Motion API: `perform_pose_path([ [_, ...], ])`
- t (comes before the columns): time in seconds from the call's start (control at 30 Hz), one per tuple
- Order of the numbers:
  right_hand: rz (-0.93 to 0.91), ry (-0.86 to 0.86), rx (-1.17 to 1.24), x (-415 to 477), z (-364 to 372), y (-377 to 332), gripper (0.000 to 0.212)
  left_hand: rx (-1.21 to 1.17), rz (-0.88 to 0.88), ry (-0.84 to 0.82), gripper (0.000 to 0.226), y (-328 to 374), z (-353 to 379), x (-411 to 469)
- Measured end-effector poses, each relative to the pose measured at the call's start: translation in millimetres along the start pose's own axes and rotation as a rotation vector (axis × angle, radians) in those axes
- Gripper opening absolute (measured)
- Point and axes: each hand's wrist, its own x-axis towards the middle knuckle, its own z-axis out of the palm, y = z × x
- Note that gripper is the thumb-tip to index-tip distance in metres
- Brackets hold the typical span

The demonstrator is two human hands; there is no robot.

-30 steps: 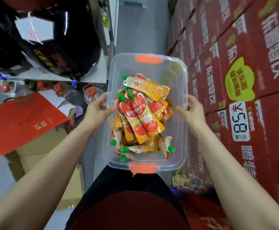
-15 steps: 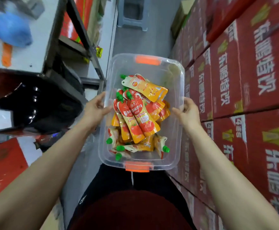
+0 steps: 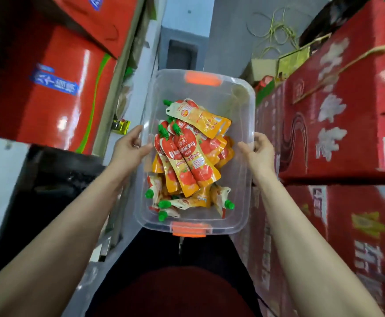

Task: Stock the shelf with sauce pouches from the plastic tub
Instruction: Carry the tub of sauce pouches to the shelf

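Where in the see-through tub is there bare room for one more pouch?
The clear plastic tub is bare at its far end, between the far orange clip and the topmost yellow pouch, and in a thin strip along its right wall. The middle and near end are crowded with red-and-yellow sauce pouches.

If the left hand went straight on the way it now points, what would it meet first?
The left hand grips the tub by its side wall; pushing further inward, its thumb would probably meet the red sauce pouches first.

red cartons [image 3: 338,124], yellow cord [image 3: 276,30]
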Motion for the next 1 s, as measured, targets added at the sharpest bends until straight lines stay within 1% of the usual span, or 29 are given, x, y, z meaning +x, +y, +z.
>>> perform_pose_path([
  [0.1,0.007,0.003,0.029,71.8,7.5,-39.6,0.027,0.012,-0.05,0.027,0.066,40.2,8.8,70.7],
  [0.23,0.004,0.029,0.109,172.2,21.6,-83.7,0.019,-0.01,-0.038,0.04,0.067,91.4,25.4,165.9],
  [0.3,0.004,0.012,0.142,229.4,33.5,-102.0,0.017,-0.03,-0.02,0.032,0.065,111.6,31.1,216.6],
  [0.4,-0.024,-0.043,0.133,316.6,50.1,-132.2,0.021,-0.032,0.018,0.067,0.065,141.6,39.9,291.1],
  [0.5,-0.067,-0.083,0.097,390.0,65.7,-163.5,0.026,0.001,0.052,0.112,0.059,170.7,48.0,356.6],
  [0.63,-0.095,-0.099,0.069,476.5,89.0,-204.2,0.026,0.055,0.03,0.146,0.058,199.2,52.5,444.2],
  [0.8,-0.074,-0.104,0.029,580.9,128.0,-242.5,0.029,0.102,0.014,0.127,0.06,232.1,49.6,557.8],
  [0.87,-0.057,-0.106,-0.006,619.0,144.6,-252.4,0.033,0.136,0.015,0.125,0.062,242.6,51.8,600.2],
  [1.0,-0.06,-0.148,-0.077,686.2,171.8,-269.3,0.04,0.213,0.032,0.121,0.052,264.9,61.3,675.4],
])
